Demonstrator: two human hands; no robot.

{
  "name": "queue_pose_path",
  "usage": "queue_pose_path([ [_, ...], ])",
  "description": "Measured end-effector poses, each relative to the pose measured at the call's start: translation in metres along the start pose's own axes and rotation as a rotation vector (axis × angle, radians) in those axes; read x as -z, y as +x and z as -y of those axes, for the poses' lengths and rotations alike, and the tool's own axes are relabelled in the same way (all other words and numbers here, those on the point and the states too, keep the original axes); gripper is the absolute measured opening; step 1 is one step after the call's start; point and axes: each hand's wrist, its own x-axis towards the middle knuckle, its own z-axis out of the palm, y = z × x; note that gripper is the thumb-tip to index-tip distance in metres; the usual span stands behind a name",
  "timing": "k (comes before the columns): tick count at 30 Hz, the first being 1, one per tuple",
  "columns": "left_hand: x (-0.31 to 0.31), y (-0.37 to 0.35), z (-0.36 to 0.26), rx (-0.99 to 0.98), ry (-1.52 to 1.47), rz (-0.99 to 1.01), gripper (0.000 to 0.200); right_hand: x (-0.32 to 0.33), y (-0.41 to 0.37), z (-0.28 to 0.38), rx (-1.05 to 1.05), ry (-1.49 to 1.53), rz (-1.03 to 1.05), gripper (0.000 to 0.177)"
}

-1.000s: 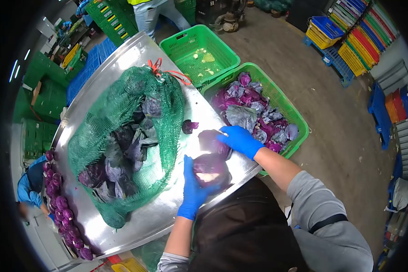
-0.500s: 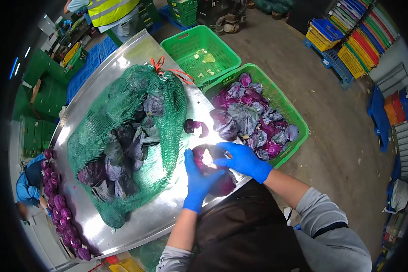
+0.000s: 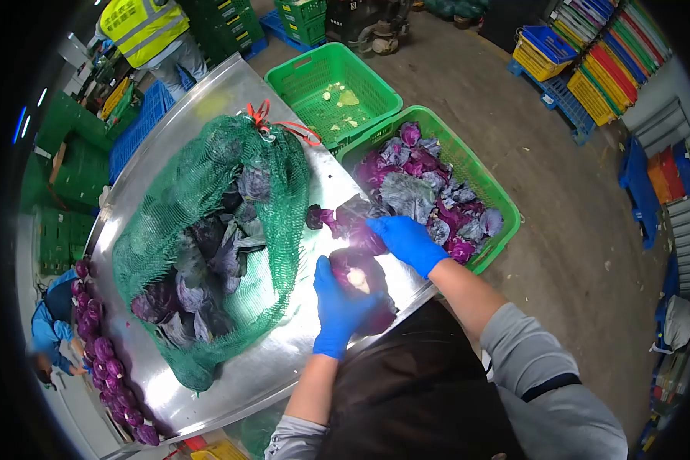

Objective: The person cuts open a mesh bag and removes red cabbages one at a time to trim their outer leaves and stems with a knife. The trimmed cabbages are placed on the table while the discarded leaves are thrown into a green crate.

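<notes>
A red cabbage [image 3: 376, 303] with its pale cut stem [image 3: 358, 279] turned up rests on the steel table near the front edge. Wrapped around its left side is my left hand [image 3: 339, 305], in a blue glove. Just beyond the cabbage, my gloved right hand [image 3: 412, 244] is closed at a loose purple cabbage leaf [image 3: 363, 231], blurred by motion. Its fingertips are partly hidden. A smaller curled leaf scrap [image 3: 318, 218] lies to the left of that leaf. A green net bag [image 3: 287, 245], tied with red string, holds several dark cabbages [image 3: 199, 268].
To the right, a green crate [image 3: 506, 218] is heaped with purple leaves. Another green crate [image 3: 397, 101] behind it holds a few pale scraps. Trimmed cabbages [image 3: 103, 349] line the table's left edge, near a co-worker in blue [image 3: 46, 330]. A person in a yellow vest [image 3: 142, 31] stands behind.
My right hand has drawn back from the stem to the cabbage's far side, with a purple leaf at its fingers. My left hand stays on the cabbage. The person in the vest moved left.
</notes>
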Motion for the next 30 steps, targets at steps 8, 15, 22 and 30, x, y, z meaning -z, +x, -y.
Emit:
queue_pose_path([
  [8, 0.025, -0.02, 0.015, 0.034, -0.564, 0.136, 0.118, 0.0, 0.02, -0.051, -0.439, -0.008, -0.306, 0.058],
  [15, 0.03, 0.018, 0.019, 0.012, -0.422, 0.353, 0.135, -0.03, -0.038, 0.009, 0.238, -0.13, 0.047, 0.076],
  [22, 0.034, 0.012, -0.001, -0.131, -0.175, 0.387, 0.142, -0.034, 0.003, 0.011, 0.35, -0.071, 0.006, 0.039],
  [30, 0.042, -0.01, 0.012, -0.226, -0.139, 0.333, 0.136, -0.039, 0.048, -0.02, 0.072, 0.205, -0.075, 0.026],
])
